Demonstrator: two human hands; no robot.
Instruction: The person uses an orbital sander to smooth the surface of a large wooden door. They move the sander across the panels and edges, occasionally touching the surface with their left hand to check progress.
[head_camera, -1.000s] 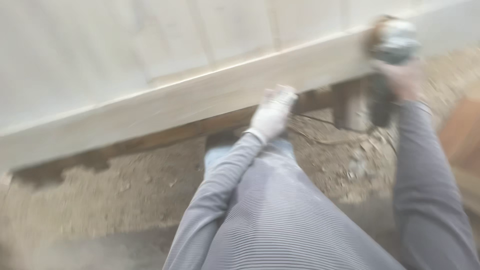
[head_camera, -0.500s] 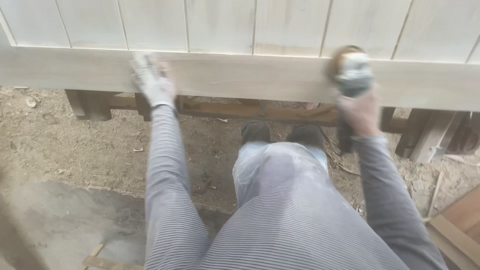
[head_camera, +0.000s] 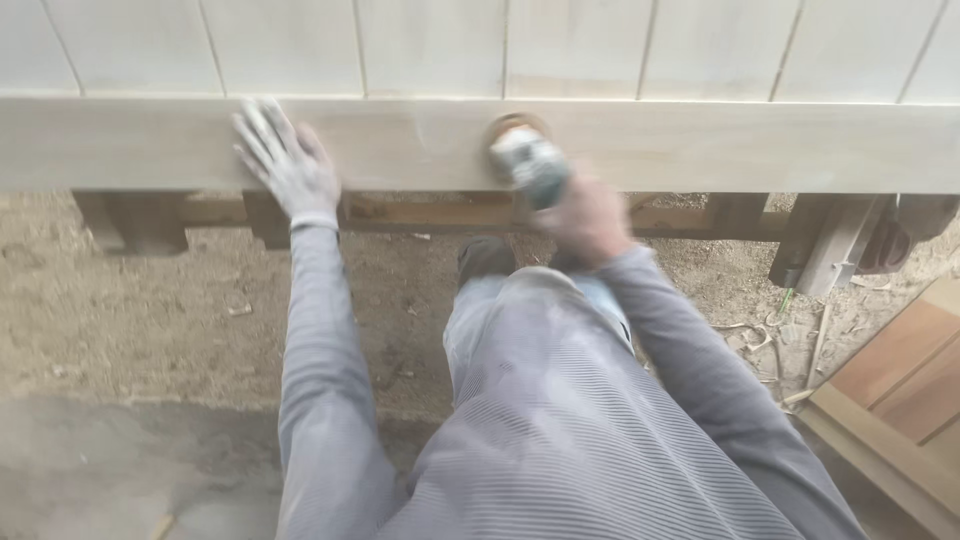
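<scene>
Fingers of my left hand (head_camera: 283, 160) spread flat on the rail (head_camera: 700, 147); right hand (head_camera: 583, 218) grips the sander (head_camera: 525, 160), best kept level along the near edge.

A pale, matt wooden rail (head_camera: 700, 145) with a smooth, dusty face is seen, backed by equally pale planed boards (head_camera: 430, 45). The left hand (head_camera: 285, 165) is coated in fine wood dust. A grey-green power sander (head_camera: 528, 165), seemingly plastic-cased, is blurred. Sleeves (head_camera: 320, 380) are of finely striped knit cloth. Reddish, smoother wood panels (head_camera: 905, 375) are seen; the sawdust-strewn ground (head_camera: 150, 300) is rough.
</scene>
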